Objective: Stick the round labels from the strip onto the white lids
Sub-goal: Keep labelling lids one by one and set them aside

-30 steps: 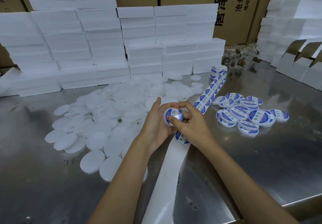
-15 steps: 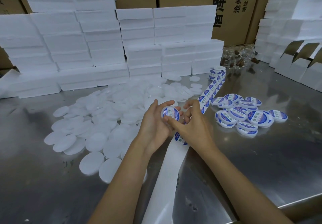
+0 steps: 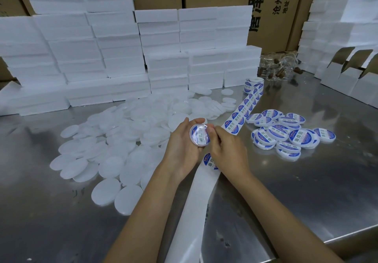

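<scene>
1. Head view: the left hand cups a white lid from the left, fingers curled round its rim, the labelled face turned up toward the camera.
2. The right hand sits just beside it, its fingertips pressing on the lid's right edge over the blue-and-white label; its other fingers are curled.
3. Under both hands the strip runs across the steel table: bare white backing toward the camera, one label showing just below the right hand, more labels beyond the hands up to the roll.
4. Right of the hands, a pile of labelled lids lies on the table, well apart from the strip's near end.
5. Left of the hands and beyond them, plain lids spread in a broad heap.
6. Behind stand stacked foam blocks, then cardboard cartons; open white boxes stand at far right.
</scene>
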Demonstrator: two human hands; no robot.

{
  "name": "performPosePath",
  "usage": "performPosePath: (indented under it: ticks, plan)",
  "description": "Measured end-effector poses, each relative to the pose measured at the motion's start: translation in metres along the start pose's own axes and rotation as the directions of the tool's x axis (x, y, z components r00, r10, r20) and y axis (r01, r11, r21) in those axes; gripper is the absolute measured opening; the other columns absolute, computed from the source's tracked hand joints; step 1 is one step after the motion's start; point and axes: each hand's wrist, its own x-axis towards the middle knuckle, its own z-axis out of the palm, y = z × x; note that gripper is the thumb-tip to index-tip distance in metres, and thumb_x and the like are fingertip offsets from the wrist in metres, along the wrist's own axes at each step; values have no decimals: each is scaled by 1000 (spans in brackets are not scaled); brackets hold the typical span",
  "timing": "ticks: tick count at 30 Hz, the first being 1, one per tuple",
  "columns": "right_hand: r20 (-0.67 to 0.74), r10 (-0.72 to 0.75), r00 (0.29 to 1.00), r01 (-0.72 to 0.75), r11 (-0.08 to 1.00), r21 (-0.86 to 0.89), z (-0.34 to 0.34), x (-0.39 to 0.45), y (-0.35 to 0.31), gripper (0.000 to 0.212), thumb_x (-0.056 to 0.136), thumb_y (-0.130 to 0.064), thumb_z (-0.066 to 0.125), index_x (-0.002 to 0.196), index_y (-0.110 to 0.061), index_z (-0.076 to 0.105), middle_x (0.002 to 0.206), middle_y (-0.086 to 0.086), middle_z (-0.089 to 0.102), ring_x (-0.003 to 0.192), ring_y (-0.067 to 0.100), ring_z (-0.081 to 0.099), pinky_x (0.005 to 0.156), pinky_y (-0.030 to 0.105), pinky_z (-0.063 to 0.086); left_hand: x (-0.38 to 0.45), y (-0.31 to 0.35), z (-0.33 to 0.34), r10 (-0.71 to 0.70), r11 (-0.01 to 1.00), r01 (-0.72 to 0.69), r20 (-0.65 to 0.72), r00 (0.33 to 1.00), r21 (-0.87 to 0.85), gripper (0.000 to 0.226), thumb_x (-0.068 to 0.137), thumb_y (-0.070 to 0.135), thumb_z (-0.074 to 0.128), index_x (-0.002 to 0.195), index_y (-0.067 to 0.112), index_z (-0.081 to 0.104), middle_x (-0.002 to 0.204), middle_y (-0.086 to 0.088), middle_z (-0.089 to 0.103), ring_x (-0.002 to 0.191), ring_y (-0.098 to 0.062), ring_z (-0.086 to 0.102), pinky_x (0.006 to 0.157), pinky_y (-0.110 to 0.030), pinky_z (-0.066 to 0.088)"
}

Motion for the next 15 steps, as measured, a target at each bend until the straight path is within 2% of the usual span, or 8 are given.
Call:
performPosePath:
  ticks: [2,3,5,7,9,12,15]
  plan:
    - [16,4,1000,-4,1000,-6,-1,0,-1,38,105,-47,36,101,-23,65,72,-4,63,72,18,59,65,44,51,0,0,-1,9,1000,-9,-11,1000,-3,39,107,36,40,109,4,62,116,-23,63,115,-32,57,117,-47,37]
    - [17,14,1000,-14,1000,-13,-1,-1,-1,40,102,-54,37,92,-26,62,68,-5,61,68,14,58,63,41,51,0,1,-1,14,1000,-14,-14,1000,0,39,108,36,39,110,4,62,114,-22,64,114,-33,59,115,-46,39]
    - [15,48,999,-48,997,-56,0,-2,-2,49,91,-71,43,73,-26,47,61,-7,55,61,9,54,54,33,42,0,2,-1,11,1000,-11,-10,1000,-1,40,108,36,38,112,3,60,112,-23,66,109,-34,61,111,-46,43]
    - [22,66,998,-63,994,-87,2,-3,-3,54,85,-76,46,69,-25,37,59,-8,52,59,6,52,52,28,32,-1,3,-1,6,1000,-6,-9,1000,-1,39,108,36,38,111,3,60,110,-23,67,106,-34,62,110,-46,44]
    - [37,33,999,-31,998,-46,4,-2,-1,47,91,-67,46,69,-28,35,60,-8,50,64,4,52,52,27,30,-1,3,-1,11,1000,-10,-10,1000,5,37,108,34,39,108,4,61,108,-22,68,104,-32,64,107,-45,45]
    - [29,-42,999,40,998,48,5,-1,5,32,102,-46,46,78,-24,47,60,-7,49,64,10,51,52,31,35,-1,4,-1,23,1000,-23,-13,1000,18,32,106,29,42,107,4,62,109,-21,68,102,-30,65,104,-42,47]
    - [4,-56,998,55,990,127,5,0,8,25,105,-32,44,86,-19,55,56,-10,46,57,10,48,54,30,32,1,2,0,44,998,-43,-9,999,52,21,103,11,44,109,4,63,113,-21,66,101,-28,66,98,-37,52]
